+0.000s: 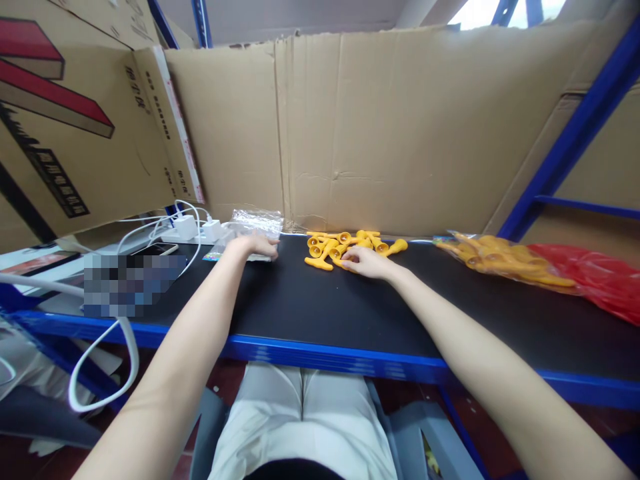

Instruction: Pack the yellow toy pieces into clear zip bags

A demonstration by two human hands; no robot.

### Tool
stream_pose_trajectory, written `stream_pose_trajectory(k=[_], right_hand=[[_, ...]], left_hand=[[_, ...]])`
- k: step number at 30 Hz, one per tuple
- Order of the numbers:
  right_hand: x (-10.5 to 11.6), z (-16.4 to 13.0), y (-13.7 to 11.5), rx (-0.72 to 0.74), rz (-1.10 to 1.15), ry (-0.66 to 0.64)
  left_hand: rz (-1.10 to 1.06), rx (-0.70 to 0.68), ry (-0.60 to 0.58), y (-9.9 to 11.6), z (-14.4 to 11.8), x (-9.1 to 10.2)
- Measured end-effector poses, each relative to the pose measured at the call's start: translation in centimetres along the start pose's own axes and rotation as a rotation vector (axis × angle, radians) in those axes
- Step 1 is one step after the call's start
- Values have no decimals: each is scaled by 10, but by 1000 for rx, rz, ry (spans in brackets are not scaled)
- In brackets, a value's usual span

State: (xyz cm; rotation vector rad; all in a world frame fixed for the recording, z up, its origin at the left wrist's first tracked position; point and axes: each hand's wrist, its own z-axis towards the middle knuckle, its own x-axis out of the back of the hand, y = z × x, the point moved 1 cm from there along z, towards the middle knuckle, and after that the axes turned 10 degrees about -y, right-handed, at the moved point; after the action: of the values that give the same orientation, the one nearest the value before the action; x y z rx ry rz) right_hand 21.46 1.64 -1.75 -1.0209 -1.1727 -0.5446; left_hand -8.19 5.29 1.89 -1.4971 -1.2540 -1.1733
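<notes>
Yellow plastic pieces [350, 248] lie heaped; our right hand [367, 262] rests open on them. Our left hand [255, 247] presses flat on clear bags [257, 221]. We should pinch one piece cleanly.

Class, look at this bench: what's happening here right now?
A person sits at a black shelf-top. The left hand rests on a stack of clear bags. The right hand touches a pile of yellow balloons. A bag of more balloons lies to the right, chargers to the left.
</notes>
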Motion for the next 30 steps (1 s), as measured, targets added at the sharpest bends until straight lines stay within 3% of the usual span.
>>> stream_pose_trajectory(k=[4, 14, 26, 30], right_hand=[[0, -1, -1, -4, 4, -9], [2, -3, -6, 3, -57, -15], [1, 0, 1, 31, -115, -16], [4, 1, 5, 13, -67, 63]], left_hand=[[50, -1, -126, 14, 3, -9], [-16, -62, -58, -2, 27, -32], [19, -30, -75, 4, 25, -31], [13, 1, -75, 5, 25, -31]])
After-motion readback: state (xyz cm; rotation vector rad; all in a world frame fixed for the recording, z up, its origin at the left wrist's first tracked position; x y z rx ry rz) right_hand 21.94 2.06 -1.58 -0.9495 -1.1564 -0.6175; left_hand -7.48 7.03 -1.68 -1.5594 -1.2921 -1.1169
